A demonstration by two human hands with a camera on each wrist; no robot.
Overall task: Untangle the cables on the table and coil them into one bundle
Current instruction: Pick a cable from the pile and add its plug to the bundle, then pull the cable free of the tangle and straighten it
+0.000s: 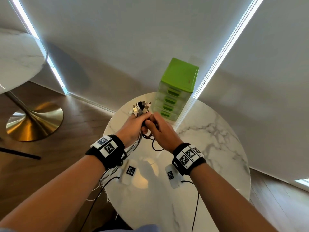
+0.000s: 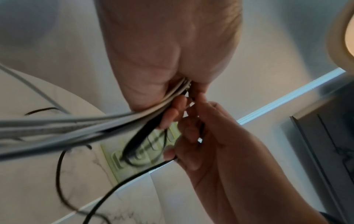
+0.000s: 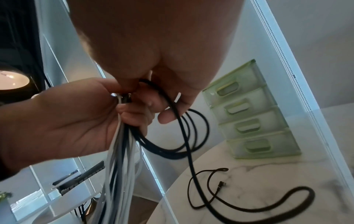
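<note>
Above the round white marble table (image 1: 209, 148), with a green drawer box (image 1: 177, 91) at its far edge, the left hand (image 1: 133, 126) grips white and black cables (image 3: 118, 151) while the right hand (image 1: 160, 129) pinches one black cable (image 3: 184, 136).

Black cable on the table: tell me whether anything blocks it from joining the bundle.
Nothing visible does. The black cable runs over bare marble up to the right hand, beside the bundle the left hand grips.

Drawer unit (image 1: 177, 91) at table's (image 1: 217, 148) far edge, cables (image 1: 141, 108) held before it
</note>
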